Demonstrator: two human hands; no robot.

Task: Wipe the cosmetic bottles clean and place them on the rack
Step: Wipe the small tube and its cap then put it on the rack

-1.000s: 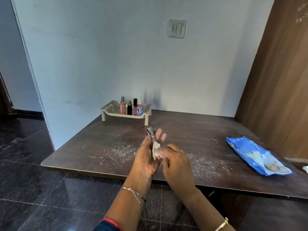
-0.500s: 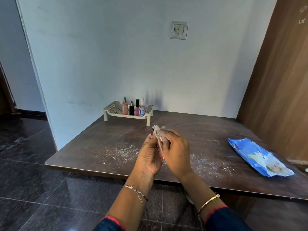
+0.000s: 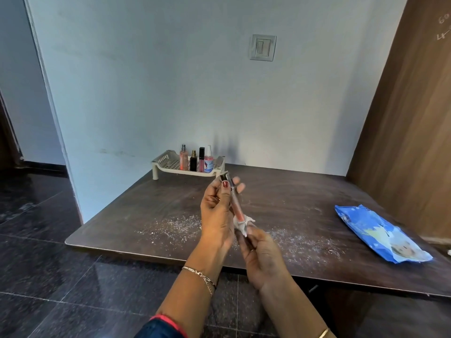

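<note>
My left hand (image 3: 217, 211) grips a slim pink cosmetic tube (image 3: 236, 206) with a dark cap, holding it upright above the table's front part. My right hand (image 3: 262, 257) pinches a crumpled white wipe (image 3: 242, 224) wrapped round the tube's lower end. A cream plastic rack (image 3: 168, 164) stands at the back of the table against the wall. On it stand several small bottles (image 3: 197, 159), pink, black and white-capped.
White powder (image 3: 175, 225) is scattered over the dark wooden table (image 3: 292, 198) on both sides of my hands. A blue wipes packet (image 3: 375, 232) lies at the right. A brown wooden panel (image 3: 410, 118) borders the table's right side. Dark tiled floor lies below and left.
My right hand has slid the wipe down from the tube's top to its lower end. My left hand still holds the tube, now more upright and exposed.
</note>
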